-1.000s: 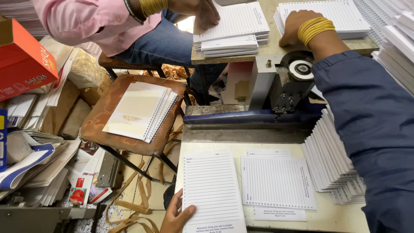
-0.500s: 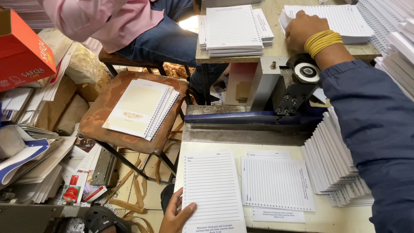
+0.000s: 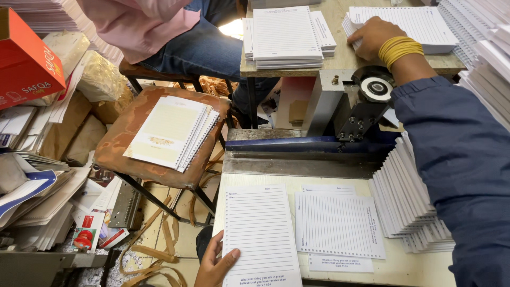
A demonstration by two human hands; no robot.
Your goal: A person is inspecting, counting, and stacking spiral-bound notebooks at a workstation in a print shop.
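Two hands: left hand on lined sheet, right hand on stack

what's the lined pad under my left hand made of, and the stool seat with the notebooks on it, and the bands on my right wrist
Lined pad: matte white paper, printed ruled lines, punched along the top edge. Stool seat: seemingly worn brown leather or vinyl, its surface scuffed and patchy, on a dark metal frame. Yellow bands: probably rubber bands, thin stacked loops hugging the wrist of the right hand.

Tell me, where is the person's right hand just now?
In the head view the right hand rests at upper right on a stack of lined sheets on the wooden shelf, above the round black machine wheel.
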